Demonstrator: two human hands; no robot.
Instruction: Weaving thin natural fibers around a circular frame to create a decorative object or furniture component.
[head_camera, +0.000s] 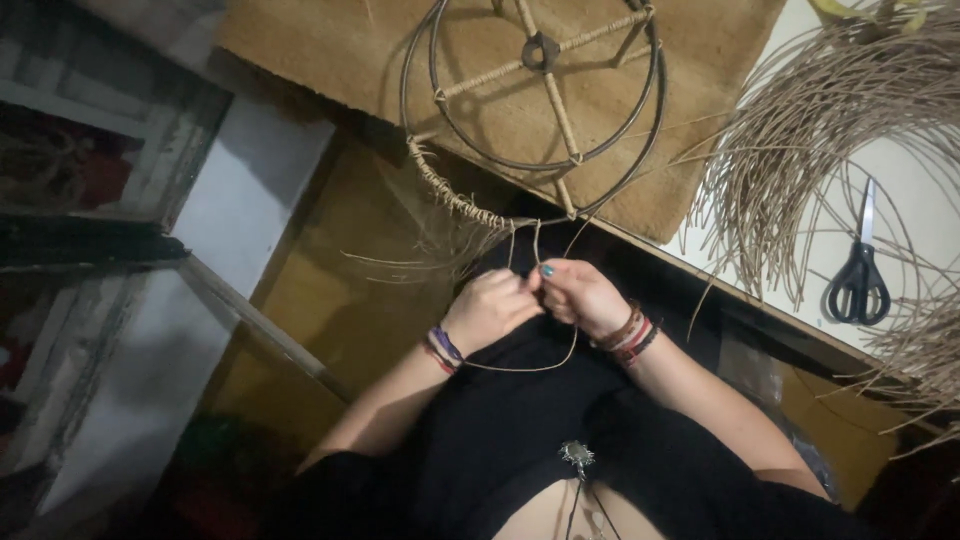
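To your right a loose sheaf of rattan strands fans over the pale tabletop, and black-handled scissors lie closed among them, well apart from your hands. Ahead, a round wire frame with crossed spokes bound in cane rests on a tan, coarse mat; its near rim overhangs the table edge toward you. Along that rim runs a short stretch of tight wrapping with frayed fibres hanging below it. To your left stands a weathered window frame — grey, peeling paint. Nothing lies between your hands and the frame. Your left hand is curled into a loose fist, knuckles up, beaded bracelets at the wrist; your right hand, with a teal-painted thumbnail, meets it fingertip to fingertip just below the rim. Both pinch one thin strand — it rises to the wrapped rim and loops down in a slack curve over your black top.
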